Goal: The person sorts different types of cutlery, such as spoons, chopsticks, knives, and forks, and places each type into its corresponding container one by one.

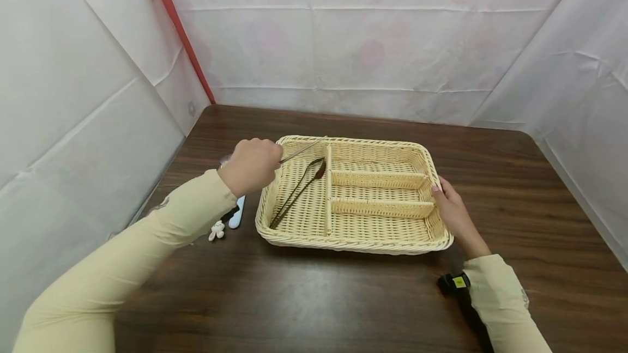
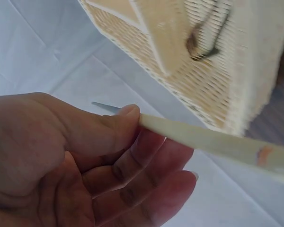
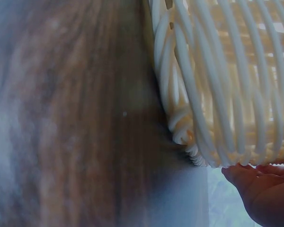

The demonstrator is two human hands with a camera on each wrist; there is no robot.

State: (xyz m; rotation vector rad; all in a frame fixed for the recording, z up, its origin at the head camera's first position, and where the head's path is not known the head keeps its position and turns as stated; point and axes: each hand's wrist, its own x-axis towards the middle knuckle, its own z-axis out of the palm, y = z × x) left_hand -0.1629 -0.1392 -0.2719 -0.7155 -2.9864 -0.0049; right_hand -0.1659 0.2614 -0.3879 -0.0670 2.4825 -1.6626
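Observation:
My left hand (image 1: 254, 165) pinches a slim utensil (image 2: 199, 135) between thumb and fingers. It has a cream handle with an orange mark and a thin grey end; its exact kind I cannot tell. In the head view its thin end reaches over the left compartment of a cream woven basket (image 1: 353, 245). Dark metal tongs (image 1: 300, 192) lie slantwise in that compartment. On the basket's right side, my right hand (image 1: 451, 206) grips the rim, thumb on top. In the right wrist view, fingers (image 3: 260, 184) show beside the woven wall.
Dividers (image 1: 378, 180) split the basket's right part into three long compartments. Left of the basket, a light blue handle (image 1: 237, 215) and a small white rabbit figure (image 1: 217, 230) lie on the dark wooden table (image 1: 294, 298), partly under my left forearm. White sheets hang behind and beside the table.

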